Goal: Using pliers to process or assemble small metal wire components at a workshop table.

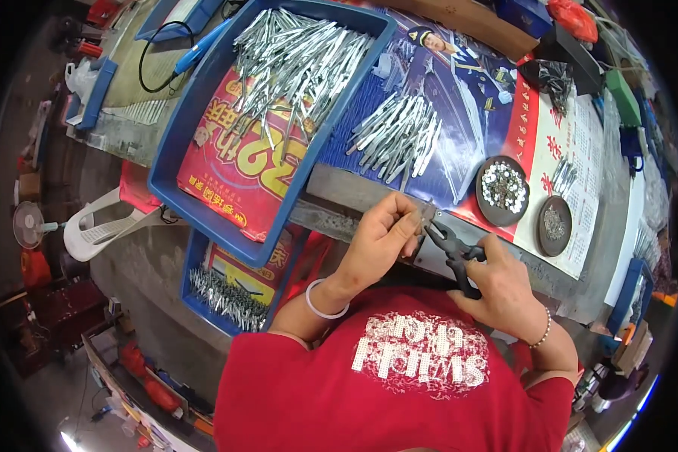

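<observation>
Bench layout: large tray [175,162] at left, holding a heap of metal strips [294,60]; loose strip pile [398,135] on the poster just right of it; two round dishes [502,190] farther right; second tray [196,280] below the first, by the left hand [380,239].

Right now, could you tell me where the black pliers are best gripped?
By the two black handles at the near end of the pliers, coming from the person's right, as the right hand does. The jaws point up-left at the small metal piece the left hand pinches.
</observation>
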Tool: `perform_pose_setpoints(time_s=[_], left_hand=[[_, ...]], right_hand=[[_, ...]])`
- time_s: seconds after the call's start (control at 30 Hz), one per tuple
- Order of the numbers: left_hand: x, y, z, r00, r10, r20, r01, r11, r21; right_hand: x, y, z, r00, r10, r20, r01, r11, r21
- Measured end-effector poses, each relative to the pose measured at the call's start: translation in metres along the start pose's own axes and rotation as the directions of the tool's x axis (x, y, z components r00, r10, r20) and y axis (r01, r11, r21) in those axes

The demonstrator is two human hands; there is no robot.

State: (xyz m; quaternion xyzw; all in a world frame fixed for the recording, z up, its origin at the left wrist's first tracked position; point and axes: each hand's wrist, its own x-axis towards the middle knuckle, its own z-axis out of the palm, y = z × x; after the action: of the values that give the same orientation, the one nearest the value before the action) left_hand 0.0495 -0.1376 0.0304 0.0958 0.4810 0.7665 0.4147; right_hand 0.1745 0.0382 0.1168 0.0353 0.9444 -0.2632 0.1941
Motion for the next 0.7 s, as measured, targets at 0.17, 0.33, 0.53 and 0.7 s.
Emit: perform_pose_setpoints(time_s=[0.17,0.33,0.53,0.7], left_hand=[[-0.002,-0.001,-0.001,0.998,-0.005,0.058,0.002,0.999,0.052],[-0.003,0.002,-0.001,0.997,-0.007,0.076,0.001,0.997,0.081],[-0.005,0.001,-0.001,0.997,0.026,0.069,-0.031,0.996,0.078],[-0.004,0.001,-0.002,0.998,0.048,0.046,-0.053,0.992,0.113]], right_hand=[[-0.001,-0.002,0.002,0.994,-0.06,-0.096,0.05,0.994,-0.1],[-0.001,-0.001,0.005,0.987,-0.084,-0.135,0.064,0.987,-0.145],[0.001,-0.004,-0.001,0.994,-0.081,-0.071,0.073,0.992,-0.102],[0.007,-0.001,-0.015,0.988,-0.029,0.15,0.006,0.989,0.147]])
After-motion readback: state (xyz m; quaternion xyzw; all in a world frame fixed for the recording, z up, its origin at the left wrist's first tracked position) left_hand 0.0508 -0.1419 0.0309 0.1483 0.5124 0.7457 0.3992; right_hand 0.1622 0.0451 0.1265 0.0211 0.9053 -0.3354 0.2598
